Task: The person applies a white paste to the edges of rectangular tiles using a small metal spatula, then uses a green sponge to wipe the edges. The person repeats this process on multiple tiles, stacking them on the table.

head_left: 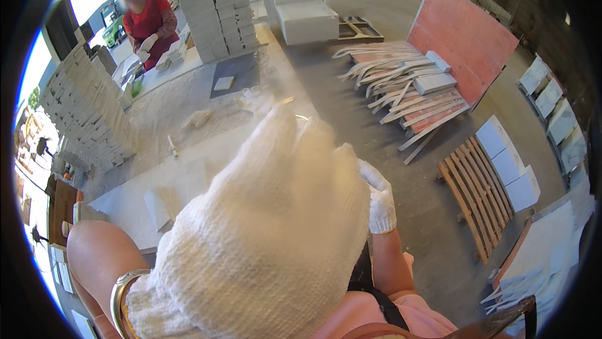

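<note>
My left hand (263,213), in a white knit glove, is raised very close and fills the middle of the view. A gold-coloured band (119,301) circles that wrist. Its fingers point up and away, blurred and partly hidden, so their grip is unclear. A thin pale curved edge shows between the fingertips. Behind it, to the right, is my right hand (380,204), gloved in white too. The left hand covers most of its fingers, and whatever they touch is hidden. Below the hands lies a dusty worktable (219,141) with a pale block (157,210) on it.
Tall stacks of pale slabs (88,110) (216,16) stand on the table's left and far sides. Across the table is a person in red (153,22) with gloves. To the right are a red board (461,41), pale strips (395,88) and a wooden pallet (476,195).
</note>
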The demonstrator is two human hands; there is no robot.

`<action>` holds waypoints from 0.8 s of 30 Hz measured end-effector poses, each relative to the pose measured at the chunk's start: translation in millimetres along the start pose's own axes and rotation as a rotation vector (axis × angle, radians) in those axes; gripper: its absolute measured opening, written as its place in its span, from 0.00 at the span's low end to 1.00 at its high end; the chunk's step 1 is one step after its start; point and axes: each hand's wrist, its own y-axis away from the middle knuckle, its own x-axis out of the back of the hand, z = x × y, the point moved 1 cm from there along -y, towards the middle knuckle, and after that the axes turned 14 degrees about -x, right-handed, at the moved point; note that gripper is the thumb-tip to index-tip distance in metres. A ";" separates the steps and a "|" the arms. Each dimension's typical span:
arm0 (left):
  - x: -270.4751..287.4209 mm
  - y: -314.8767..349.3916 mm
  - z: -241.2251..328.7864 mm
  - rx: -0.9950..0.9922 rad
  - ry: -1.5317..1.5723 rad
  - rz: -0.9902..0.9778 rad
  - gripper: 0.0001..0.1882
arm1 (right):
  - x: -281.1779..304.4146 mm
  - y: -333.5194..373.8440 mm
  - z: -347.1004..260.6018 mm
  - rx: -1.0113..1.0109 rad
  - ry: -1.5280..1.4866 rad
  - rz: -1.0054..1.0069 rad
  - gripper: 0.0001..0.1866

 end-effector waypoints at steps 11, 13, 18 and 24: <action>-25.0 69.1 -17.4 0.154 0.158 -0.088 0.28 | -56.5 -30.6 9.4 -0.103 0.105 -0.020 0.25; -28.1 75.9 -17.8 0.169 0.181 -0.090 0.29 | -63.9 -35.2 11.9 -0.137 0.096 -0.021 0.25; -35.8 88.1 -20.5 0.189 0.229 -0.088 0.29 | -77.7 -41.3 17.9 -0.157 0.109 -0.037 0.26; -46.9 94.9 -22.7 0.202 0.329 -0.094 0.30 | -83.5 -43.3 16.6 -0.209 0.070 -0.003 0.26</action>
